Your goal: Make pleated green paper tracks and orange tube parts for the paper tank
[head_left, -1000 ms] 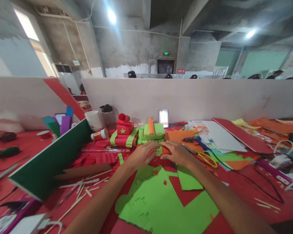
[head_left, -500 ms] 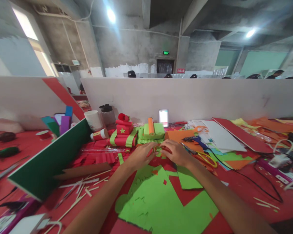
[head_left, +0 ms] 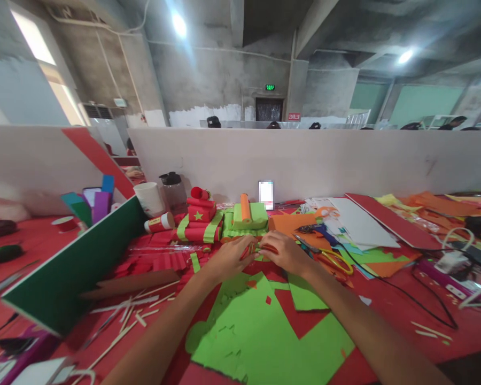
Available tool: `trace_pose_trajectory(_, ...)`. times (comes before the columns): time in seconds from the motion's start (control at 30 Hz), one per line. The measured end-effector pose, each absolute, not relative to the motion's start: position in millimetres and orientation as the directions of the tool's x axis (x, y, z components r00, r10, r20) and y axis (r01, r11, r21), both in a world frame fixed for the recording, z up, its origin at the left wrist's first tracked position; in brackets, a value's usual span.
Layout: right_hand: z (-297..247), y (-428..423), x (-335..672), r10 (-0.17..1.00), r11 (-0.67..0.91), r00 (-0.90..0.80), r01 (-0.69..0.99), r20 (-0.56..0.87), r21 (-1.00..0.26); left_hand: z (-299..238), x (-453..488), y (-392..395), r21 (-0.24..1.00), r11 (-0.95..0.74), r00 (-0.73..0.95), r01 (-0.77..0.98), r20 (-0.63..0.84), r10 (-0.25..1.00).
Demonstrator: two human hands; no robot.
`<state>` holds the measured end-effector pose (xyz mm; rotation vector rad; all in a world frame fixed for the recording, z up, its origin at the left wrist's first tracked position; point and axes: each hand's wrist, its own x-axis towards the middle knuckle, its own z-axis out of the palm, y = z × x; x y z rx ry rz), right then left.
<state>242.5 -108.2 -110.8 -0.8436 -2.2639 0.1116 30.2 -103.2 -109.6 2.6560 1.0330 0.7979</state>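
Note:
My left hand (head_left: 233, 258) and my right hand (head_left: 284, 250) almost meet at mid-table, fingers curled in and pinched together. Whatever small piece they hold is mostly hidden by the fingers. Right behind them stands a light-green foam model (head_left: 250, 215) shaped like a tank, with an orange roll (head_left: 245, 207) on top. Beside it on the left sits a red foam model (head_left: 200, 216) with green bands and a star. Green foam sheets (head_left: 264, 337) lie below my wrists, with small orange and red scraps on them.
A dark green board (head_left: 76, 262) stands on edge at left, near thin wooden sticks (head_left: 124, 326). To the right lie yellow-handled scissors (head_left: 336, 262), a blue tool with a cord (head_left: 324, 233) and coloured sheets. A phone (head_left: 266, 194) leans on the white partition (head_left: 304, 160) behind.
The whole view has shifted slightly, so things sit a little further left. Both hands stay close together in front of the green model, with barely any change in their fingers.

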Motion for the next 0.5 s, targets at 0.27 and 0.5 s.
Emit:
trace_pose_trajectory(0.27,-112.2,-109.2,240.8,0.613,0.772,-0.515,0.55,0.599,-0.318,-109.0,29.5,-102.9,0.313,-0.734,0.627,0.603,0.382,0.679)
trace_pose_trajectory(0.5,-111.9,-105.1,245.6,0.577,0.802,-0.552,0.524,0.602,-0.288,-115.1,28.7,-97.5,0.316,-0.751,0.625,0.58,0.419,0.659)
